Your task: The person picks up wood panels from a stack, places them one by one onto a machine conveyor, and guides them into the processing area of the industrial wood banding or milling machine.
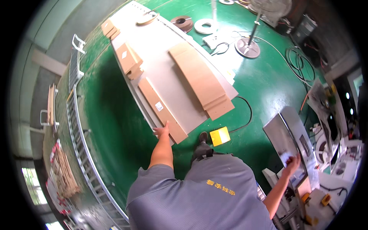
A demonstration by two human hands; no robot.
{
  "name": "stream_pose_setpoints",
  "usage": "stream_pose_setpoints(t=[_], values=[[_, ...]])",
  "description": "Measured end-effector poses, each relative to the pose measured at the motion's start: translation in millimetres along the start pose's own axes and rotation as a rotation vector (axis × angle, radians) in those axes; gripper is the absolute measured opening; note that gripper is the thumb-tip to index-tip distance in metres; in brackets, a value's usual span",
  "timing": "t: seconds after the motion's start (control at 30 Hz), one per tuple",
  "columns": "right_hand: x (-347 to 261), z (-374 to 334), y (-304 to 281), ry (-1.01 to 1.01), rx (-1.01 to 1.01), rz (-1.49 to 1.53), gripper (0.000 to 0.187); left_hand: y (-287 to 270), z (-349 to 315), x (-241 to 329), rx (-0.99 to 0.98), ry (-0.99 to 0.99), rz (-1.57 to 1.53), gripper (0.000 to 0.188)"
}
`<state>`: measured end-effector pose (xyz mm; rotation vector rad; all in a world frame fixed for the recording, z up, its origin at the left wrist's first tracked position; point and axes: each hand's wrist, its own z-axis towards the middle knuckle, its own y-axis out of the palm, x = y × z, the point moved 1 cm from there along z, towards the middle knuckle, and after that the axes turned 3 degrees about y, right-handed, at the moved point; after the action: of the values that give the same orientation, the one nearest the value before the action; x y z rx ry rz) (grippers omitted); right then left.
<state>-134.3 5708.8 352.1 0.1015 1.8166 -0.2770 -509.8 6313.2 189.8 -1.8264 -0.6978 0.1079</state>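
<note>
My left hand (162, 131) rests at the near left end of a long brown board (160, 109) with a white label. Its thumb lies over the board and the other fingers spread past the outer edge. The board lies flat along the left side of a long pale table (184, 105). Far to the right, my right hand (293, 164) reaches over a grey metal plate (281, 134) on a machine. Its fingers are curled close to the metal, and whatever they hold is too small to make out.
A stack of longer brown boards (199, 76) lies on the table's right side, with shorter brown pieces (128, 59) at its left edge. A yellow box (220, 137) with a black cable stands on the green floor by my foot. A pedestal fan (247, 48) stands farther right.
</note>
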Motion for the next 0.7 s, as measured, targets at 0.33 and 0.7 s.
stream_pose_setpoints(t=[0.33, 0.7], values=[[-25.4, -129.6, 219.2, 0.068, -0.975, -0.433, 0.032, -3.7, -1.9, -108.4, -0.026, 0.189, -0.167, 0.072], [-66.6, -201.5, 287.3, -0.562, -1.437, -0.536, 0.055, -50.3, -135.9, 79.6, -0.424, 0.322, -1.299, 0.047]])
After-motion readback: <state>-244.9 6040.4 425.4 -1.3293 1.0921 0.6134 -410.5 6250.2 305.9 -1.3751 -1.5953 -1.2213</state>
